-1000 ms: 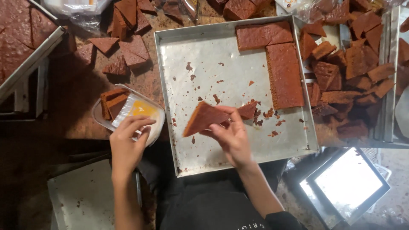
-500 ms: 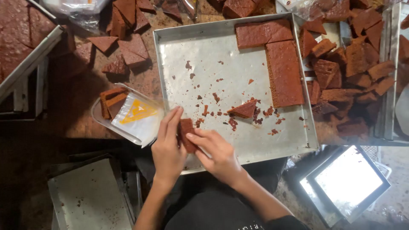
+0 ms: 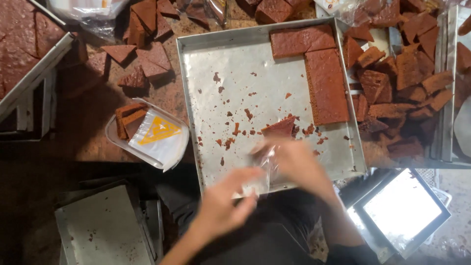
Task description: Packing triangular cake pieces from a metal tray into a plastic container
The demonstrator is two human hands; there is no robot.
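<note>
Both hands have dropped from the tray's lower middle to its near edge since half a second ago, and a thin clear plastic wrapper now shows between them. The left hand and the right hand are blurred; both pinch the crinkled wrapper with narrow grips over the front rim of the large shiny square metal baking tray. Whether a cake piece sits inside the wrapper cannot be told through the blur. Within the tray, an L-shaped slab of dark red-brown cake fills the far right corner, a single triangular cake slice lies near the middle just beyond the right hand, and loose crumbs speckle the bare metal. To the left, a small oval clear plastic tub holds a few brown cake pieces, with a clear sleeve bearing a yellow triangle laid across it. More triangular cake pieces lie on the brown table behind it, and a heap of rough, spongy cake offcuts is piled to the right of the tray. A flat grey metal lid rests at the lower left.
</note>
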